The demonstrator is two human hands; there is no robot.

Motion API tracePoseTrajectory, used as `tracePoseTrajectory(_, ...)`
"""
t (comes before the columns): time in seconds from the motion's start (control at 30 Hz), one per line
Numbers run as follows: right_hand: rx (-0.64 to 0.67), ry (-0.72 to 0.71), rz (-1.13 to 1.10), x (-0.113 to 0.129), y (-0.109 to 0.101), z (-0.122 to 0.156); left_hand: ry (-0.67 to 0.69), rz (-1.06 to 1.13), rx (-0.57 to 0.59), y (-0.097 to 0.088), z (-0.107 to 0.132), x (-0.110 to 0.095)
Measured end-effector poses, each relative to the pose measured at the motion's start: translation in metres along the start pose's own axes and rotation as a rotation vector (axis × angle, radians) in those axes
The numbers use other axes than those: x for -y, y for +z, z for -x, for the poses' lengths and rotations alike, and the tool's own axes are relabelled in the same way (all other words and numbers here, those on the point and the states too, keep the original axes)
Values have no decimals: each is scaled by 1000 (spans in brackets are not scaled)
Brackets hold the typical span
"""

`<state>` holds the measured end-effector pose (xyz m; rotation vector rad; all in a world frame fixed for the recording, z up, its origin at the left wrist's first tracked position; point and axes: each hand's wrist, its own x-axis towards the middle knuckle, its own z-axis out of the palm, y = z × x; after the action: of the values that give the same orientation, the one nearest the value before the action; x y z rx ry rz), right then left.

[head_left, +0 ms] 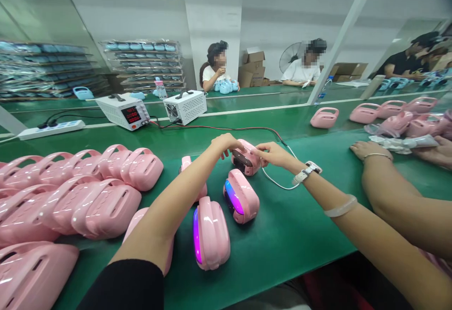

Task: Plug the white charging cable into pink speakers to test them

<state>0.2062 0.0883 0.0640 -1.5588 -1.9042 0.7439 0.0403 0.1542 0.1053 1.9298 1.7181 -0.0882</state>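
My left hand (226,142) and my right hand (273,153) meet over a pink speaker-like device (246,160) lying on the green table (289,234). Both hands curl their fingers onto its top and sides. A white cable (277,183) runs from the device past my right wrist, which wears a watch (306,172). Closer to me, two more pink devices (241,201) (211,232) stand with purple-blue light strips glowing. Another pink device (186,164) is partly hidden behind my left forearm.
Several pink devices (70,197) are heaped at the left. Two white power supplies (123,111) (185,106) and a power strip (51,129) sit behind. A co-worker's arm (395,192) rests at the right, beside more pink devices (399,114). Other people sit at far tables.
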Motion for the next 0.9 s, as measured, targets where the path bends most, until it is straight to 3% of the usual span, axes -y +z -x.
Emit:
tracePoseTrajectory(0.1, -81, 79, -8, -22, -27, 8, 1, 0, 52, -3, 1, -7)
tracePoseTrajectory(0.23, -299, 236, 150, -74, -60, 37, -15, -9, 144, -4, -3, -18)
tracePoseTrajectory(0.4, -286, 290, 240, -117, -48, 73, 16, 34, 225, -2, -21, -32)
tracePoseTrajectory(0.53, -349, 318, 230, -122, -31, 79, 84, 105, 293, -6, -31, -27)
tracePoseTrajectory(0.67, -430, 327, 101, -123, -29, 78, 228, 212, 356, -16, -30, 0)
tracePoseTrajectory(0.8, -436, 308, -193, -113, -25, 68, 329, 286, 367, -20, -28, 25)
tracePoseTrajectory(0.9, -342, 275, -518, -86, -11, 47, 368, 318, 337, -17, -27, 32)
